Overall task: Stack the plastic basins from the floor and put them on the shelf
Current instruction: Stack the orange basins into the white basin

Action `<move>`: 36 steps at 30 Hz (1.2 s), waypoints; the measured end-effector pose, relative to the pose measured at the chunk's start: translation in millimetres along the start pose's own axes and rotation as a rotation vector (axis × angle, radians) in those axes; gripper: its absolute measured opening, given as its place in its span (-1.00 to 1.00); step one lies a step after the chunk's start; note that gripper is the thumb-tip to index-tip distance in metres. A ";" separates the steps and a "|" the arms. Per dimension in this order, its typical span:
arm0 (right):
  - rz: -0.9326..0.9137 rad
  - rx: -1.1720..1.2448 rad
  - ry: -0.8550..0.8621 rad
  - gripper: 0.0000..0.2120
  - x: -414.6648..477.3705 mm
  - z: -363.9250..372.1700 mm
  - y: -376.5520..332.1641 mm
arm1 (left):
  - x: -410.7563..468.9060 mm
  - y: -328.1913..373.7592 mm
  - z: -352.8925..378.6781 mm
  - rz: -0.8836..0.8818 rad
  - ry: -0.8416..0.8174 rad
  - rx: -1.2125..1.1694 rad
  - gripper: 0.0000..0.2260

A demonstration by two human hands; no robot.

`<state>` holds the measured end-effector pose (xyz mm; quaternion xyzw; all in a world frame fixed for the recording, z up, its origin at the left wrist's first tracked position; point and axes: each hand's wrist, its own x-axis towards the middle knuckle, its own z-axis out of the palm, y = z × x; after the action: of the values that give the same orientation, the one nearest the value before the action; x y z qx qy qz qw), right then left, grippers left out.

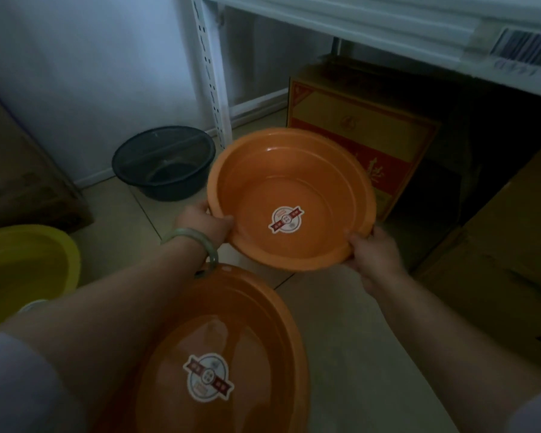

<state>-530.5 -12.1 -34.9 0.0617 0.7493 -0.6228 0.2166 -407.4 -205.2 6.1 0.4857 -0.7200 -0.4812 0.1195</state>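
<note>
Cardboard boxes (356,132) beneath, bracelet (191,237)

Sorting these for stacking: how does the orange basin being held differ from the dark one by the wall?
The held orange basin is bright, tilted and gripped by the left hand and right hand; the dark basin is blackish, level on the floor and untouched. Both are round and empty.

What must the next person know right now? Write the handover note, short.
Left hand and right hand each grip the rim of the held orange basin, lifted above the floor.
A second orange basin sits directly below the arms; a yellow basin is at far left, and a dark basin is by the wall.
Done: one basin picked up.
Left: nest all the basins, then lift the stack onto the white shelf.
</note>
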 end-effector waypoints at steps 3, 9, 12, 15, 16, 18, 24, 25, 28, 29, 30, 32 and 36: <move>-0.043 0.036 -0.005 -0.62 -20.3 0.3 -20.9 | -15.3 7.9 -26.2 0.087 0.026 -0.055 -0.60; -0.165 -0.036 -0.055 -0.54 -75.1 11.8 -48.1 | -63.2 7.4 -95.4 0.182 0.089 -0.060 -0.61; -0.193 -0.106 -0.066 -0.47 -102.8 18.8 -52.7 | -83.3 -7.5 -127.9 0.148 0.100 -0.037 -0.55; -0.196 -0.195 -0.069 -0.40 -130.2 21.9 -52.9 | -98.6 -26.7 -154.0 0.106 0.106 -0.038 -0.51; -0.188 -0.224 -0.077 -0.40 -138.8 22.0 -52.1 | -104.4 -32.6 -161.0 0.094 0.103 -0.034 -0.50; -0.162 -0.277 -0.094 -0.38 -155.2 21.1 -49.4 | -118.2 -45.1 -172.5 0.067 0.085 0.003 -0.49; -0.135 -0.417 -0.126 -0.41 -191.2 12.5 -22.1 | -144.9 -81.0 -189.1 0.023 0.038 0.061 -0.46; -0.147 -0.440 -0.125 -0.41 -195.3 11.1 -16.7 | -148.5 -85.4 -190.1 0.020 0.025 0.064 -0.46; -0.187 -0.487 -0.112 -0.42 -204.1 8.9 -5.4 | -160.1 -97.0 -190.5 0.020 0.005 0.052 -0.45; -0.196 -0.497 -0.112 -0.42 -206.7 8.8 -2.9 | -163.6 -100.4 -189.9 0.021 0.004 0.048 -0.47; -0.211 -0.508 -0.112 -0.42 -209.5 9.0 -0.7 | -166.6 -103.8 -189.2 0.029 0.005 0.050 -0.48; -0.248 -0.531 -0.112 -0.45 -214.5 9.9 3.9 | -170.4 -112.1 -188.1 0.034 0.006 0.055 -0.49; -0.338 -0.560 -0.098 -0.50 -218.7 10.6 14.3 | -173.4 -124.4 -187.1 0.016 0.020 0.037 -0.47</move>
<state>-326.1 19.6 38.5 -0.1557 0.8798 -0.4218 0.1545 -128.4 -180.1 51.8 0.4869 -0.7314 -0.4618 0.1213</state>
